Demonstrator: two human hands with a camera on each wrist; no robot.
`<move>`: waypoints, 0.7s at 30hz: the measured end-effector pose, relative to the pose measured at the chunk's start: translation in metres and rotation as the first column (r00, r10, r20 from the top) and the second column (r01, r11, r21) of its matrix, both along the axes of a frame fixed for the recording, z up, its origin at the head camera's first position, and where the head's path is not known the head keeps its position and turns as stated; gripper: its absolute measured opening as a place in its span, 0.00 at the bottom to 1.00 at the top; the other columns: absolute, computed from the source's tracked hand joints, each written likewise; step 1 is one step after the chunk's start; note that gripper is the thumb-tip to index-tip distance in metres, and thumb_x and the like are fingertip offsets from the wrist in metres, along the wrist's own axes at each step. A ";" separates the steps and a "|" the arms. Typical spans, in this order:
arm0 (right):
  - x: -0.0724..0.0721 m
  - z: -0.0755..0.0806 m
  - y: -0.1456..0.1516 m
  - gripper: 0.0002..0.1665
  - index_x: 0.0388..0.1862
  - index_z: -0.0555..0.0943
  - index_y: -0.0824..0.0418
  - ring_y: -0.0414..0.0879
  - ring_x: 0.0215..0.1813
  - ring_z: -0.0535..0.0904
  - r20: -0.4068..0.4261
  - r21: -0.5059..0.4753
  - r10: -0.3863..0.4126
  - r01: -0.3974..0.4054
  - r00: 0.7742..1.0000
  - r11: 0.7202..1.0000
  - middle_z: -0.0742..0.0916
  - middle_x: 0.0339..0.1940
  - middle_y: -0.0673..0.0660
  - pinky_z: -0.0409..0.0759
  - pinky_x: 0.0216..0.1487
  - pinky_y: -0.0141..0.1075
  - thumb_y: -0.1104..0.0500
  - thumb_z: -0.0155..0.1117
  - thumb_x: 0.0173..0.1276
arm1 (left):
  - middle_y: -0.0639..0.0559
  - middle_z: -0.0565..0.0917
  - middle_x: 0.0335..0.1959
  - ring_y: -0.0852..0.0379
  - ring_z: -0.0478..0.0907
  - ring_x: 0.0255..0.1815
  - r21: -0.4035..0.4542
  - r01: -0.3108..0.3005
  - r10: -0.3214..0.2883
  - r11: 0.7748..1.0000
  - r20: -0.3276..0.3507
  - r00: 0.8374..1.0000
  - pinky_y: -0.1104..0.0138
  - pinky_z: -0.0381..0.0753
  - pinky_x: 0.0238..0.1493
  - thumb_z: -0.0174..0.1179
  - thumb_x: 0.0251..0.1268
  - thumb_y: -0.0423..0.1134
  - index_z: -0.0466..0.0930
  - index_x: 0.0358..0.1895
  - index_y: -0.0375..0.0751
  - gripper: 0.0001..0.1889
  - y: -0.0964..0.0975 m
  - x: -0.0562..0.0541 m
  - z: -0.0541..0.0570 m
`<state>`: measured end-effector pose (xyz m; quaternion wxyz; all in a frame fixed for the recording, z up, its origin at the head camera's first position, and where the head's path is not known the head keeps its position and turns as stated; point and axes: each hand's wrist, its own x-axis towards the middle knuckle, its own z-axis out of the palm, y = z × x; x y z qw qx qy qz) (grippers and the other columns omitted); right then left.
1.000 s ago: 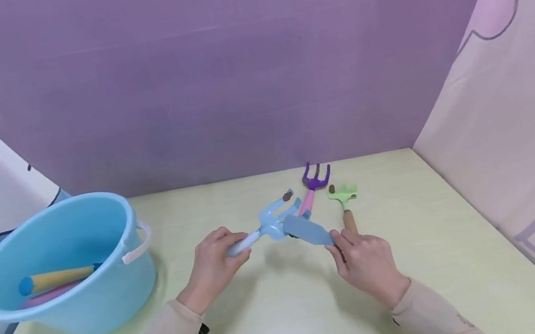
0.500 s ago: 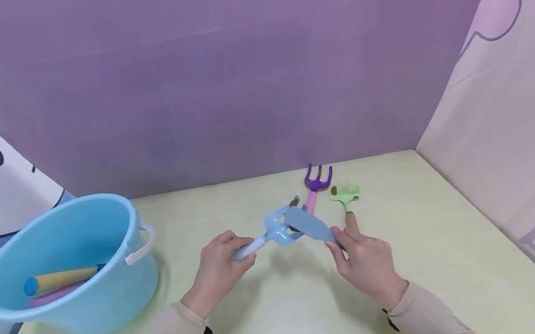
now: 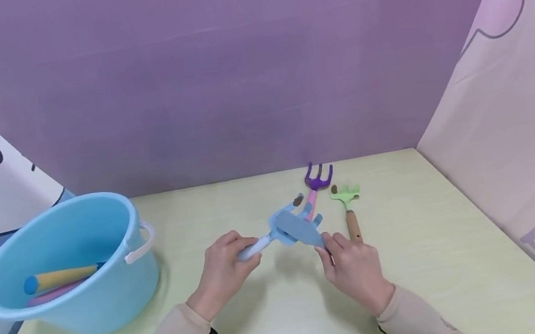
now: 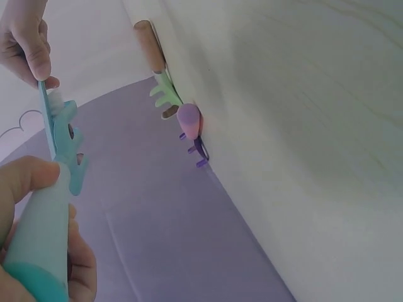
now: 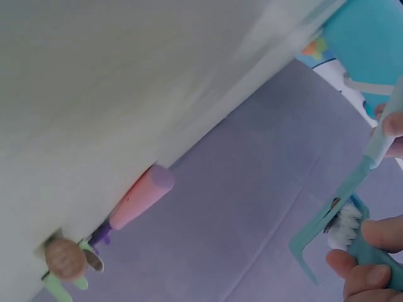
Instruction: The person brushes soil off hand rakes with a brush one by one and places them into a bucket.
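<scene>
My left hand [image 3: 222, 264] grips the pale handle of a light blue toy hand rake [image 4: 63, 135], raised above the table. A brown smudge [image 3: 298, 200] marks one of its tines. Between thumb and fingers, my right hand [image 3: 353, 264] pinches a blue brush [image 3: 298, 227]. In the right wrist view its white bristles [image 5: 344, 228] press against the rake head, near a dark spot. From above, the brush's flat back covers part of the rake head. Behind lie a purple fork with a pink handle [image 3: 318, 182] and a green rake with a wooden handle [image 3: 353, 226].
At the left of the table [image 3: 441, 233] stands a blue bucket [image 3: 96, 311] with a white handle [image 3: 141, 248]. A yellow-handled tool [image 3: 61, 278] and a pink one [image 3: 53, 294] lie inside it. Brown patches mark the green rake's tines. A purple wall [image 3: 253, 76] closes off the back.
The brush has moved left along the rake, from its tines toward the base of its head. The left hand with the rake has shifted slightly right.
</scene>
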<state>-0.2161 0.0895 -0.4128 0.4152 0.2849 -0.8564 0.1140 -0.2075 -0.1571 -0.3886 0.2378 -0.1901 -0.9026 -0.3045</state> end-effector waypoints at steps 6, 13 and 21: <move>0.002 0.001 -0.004 0.14 0.32 0.84 0.67 0.38 0.11 0.65 0.082 -0.020 -0.010 0.012 0.997 1.000 0.81 0.17 0.52 0.58 0.10 0.25 0.56 0.67 0.53 | 0.58 0.76 0.23 0.65 0.70 0.24 -0.016 -0.014 0.013 1.000 -0.039 0.999 0.72 0.74 0.29 0.68 0.42 0.32 0.86 0.33 0.41 0.10 0.003 0.000 -0.003; 0.003 0.005 -0.007 0.12 0.32 0.84 0.66 0.36 0.14 0.65 0.255 -0.134 0.012 0.024 0.967 0.991 0.79 0.16 0.50 0.59 0.12 0.25 0.58 0.69 0.53 | 0.58 0.76 0.23 0.64 0.70 0.24 0.001 -0.019 0.020 1.000 -0.063 0.998 0.72 0.73 0.28 0.68 0.42 0.31 0.86 0.33 0.40 0.10 0.006 0.001 -0.004; 0.003 0.006 -0.008 0.11 0.32 0.84 0.66 0.37 0.13 0.68 0.239 -0.143 0.025 0.010 0.971 0.990 0.81 0.16 0.51 0.62 0.12 0.25 0.59 0.69 0.53 | 0.58 0.77 0.23 0.64 0.71 0.25 0.007 -0.017 0.017 1.000 -0.069 0.997 0.72 0.74 0.28 0.68 0.42 0.30 0.85 0.33 0.40 0.10 0.009 0.000 -0.003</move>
